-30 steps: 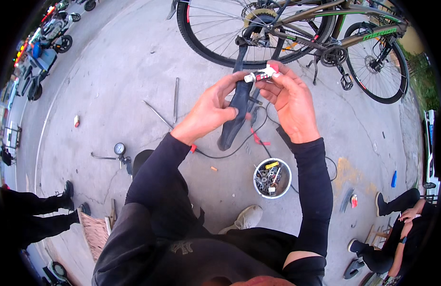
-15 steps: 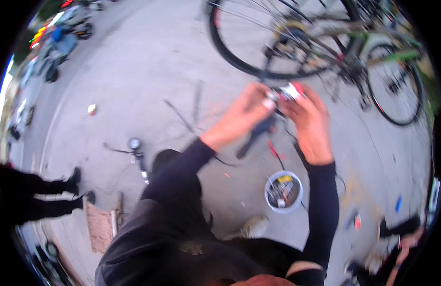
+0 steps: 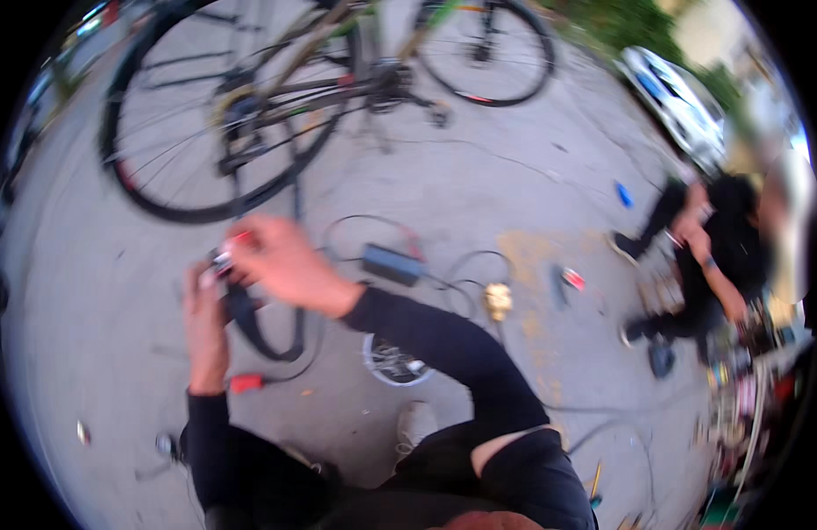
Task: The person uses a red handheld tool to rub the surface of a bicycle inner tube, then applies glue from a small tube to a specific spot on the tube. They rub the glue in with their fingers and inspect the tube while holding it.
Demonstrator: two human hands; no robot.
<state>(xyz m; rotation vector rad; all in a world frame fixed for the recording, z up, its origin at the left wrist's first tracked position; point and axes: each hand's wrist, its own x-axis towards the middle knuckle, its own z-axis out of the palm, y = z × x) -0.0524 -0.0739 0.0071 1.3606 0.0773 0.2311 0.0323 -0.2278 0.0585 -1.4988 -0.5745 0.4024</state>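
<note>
While the right hand (image 3: 280,261) is pinching a small tube (image 3: 222,259), I'm seeing the left hand (image 3: 207,322) just below it, beside a rubber strip (image 3: 249,323), its grip too blurred to tell.

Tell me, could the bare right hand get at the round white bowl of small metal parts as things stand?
Probably, though not freely: the right hand seems busy with a small red-and-white object, and its black-sleeved forearm covers part of the bowl. The bowl's lower side looks unobstructed.

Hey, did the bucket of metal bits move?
No, it seems: the bucket still sits on this side of the bicycle. The view swung, so both slid left together.
</note>
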